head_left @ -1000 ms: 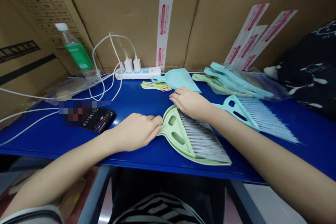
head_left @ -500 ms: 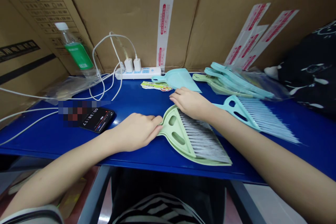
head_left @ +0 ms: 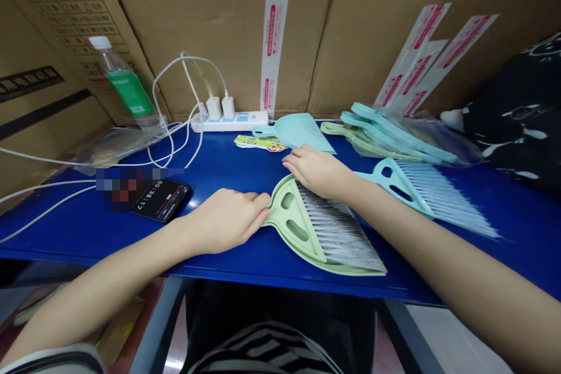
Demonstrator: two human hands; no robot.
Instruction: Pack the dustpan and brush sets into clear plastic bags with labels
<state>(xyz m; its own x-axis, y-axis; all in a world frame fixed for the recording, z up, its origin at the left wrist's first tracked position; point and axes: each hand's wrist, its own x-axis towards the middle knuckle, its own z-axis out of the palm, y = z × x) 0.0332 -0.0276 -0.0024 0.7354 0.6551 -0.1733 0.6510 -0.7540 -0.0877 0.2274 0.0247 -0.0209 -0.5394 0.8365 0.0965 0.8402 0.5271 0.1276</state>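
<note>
A light green hand brush (head_left: 312,219) with grey bristles lies nested in a matching green dustpan (head_left: 346,272) near the table's front edge. My left hand (head_left: 230,219) is closed around their handles, which it mostly hides. Over the far side of the set lies my right hand (head_left: 313,169), palm down, with loosely bent fingers reaching left past the rim. Whether its hidden palm touches the brush or only the pan, I cannot tell. Beyond my right forearm is a blue brush (head_left: 405,190) with pale bristles, its handle end partly covered by the arm.
A light blue dustpan (head_left: 302,131) and bright labels (head_left: 258,143) lie behind. Plastic-wrapped blue and green sets (head_left: 385,131) are at the back right. A power strip (head_left: 232,121), white cables (head_left: 153,87), a bottle (head_left: 129,90) and a phone (head_left: 169,201) occupy the left.
</note>
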